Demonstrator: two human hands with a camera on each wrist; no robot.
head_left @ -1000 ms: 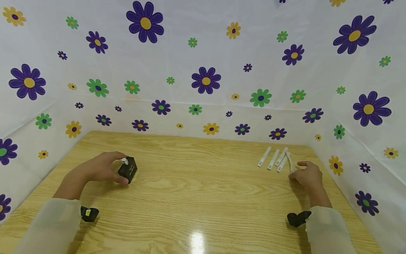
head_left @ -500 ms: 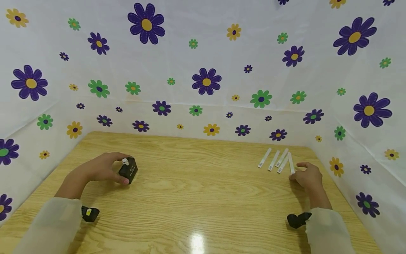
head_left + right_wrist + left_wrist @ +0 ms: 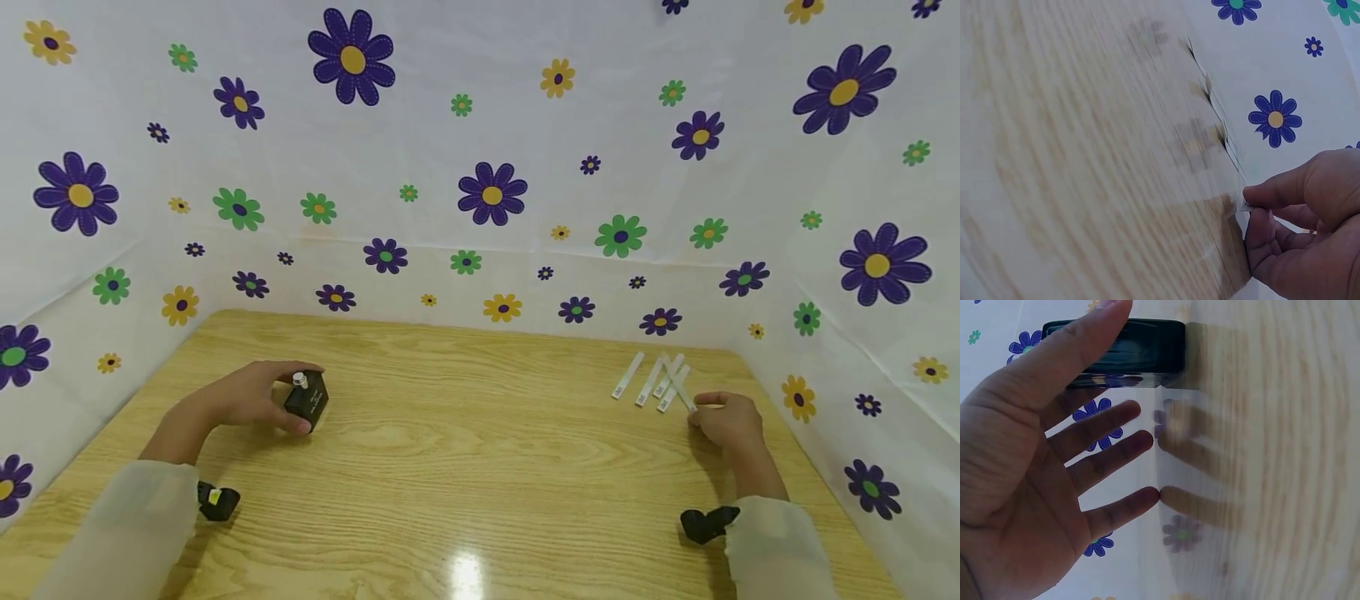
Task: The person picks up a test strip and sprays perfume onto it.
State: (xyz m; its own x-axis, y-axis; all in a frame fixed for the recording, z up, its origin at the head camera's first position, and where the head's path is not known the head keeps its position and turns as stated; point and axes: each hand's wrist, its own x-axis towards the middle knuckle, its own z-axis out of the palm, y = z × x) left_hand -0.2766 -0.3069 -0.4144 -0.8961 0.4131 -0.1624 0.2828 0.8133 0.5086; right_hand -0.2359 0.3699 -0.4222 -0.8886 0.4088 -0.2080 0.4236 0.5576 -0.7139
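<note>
Bottle (image 3: 310, 403), black with a silver nozzle (image 3: 300, 380), stands at the left of the counter (image 3: 480, 450). The left hand (image 3: 247, 395) pinches it between thumb and forefinger, the other fingers straight and spread. Well apart, the right hand (image 3: 731, 422) grips one white strip (image 3: 680, 387) by its near end, thumb against finger; it slants across some of the four other strips (image 3: 649, 382), contact unclear. Pale sleeves (image 3: 120, 529) cover both forearms; flowered cloth (image 3: 420, 142) rises behind.
</note>
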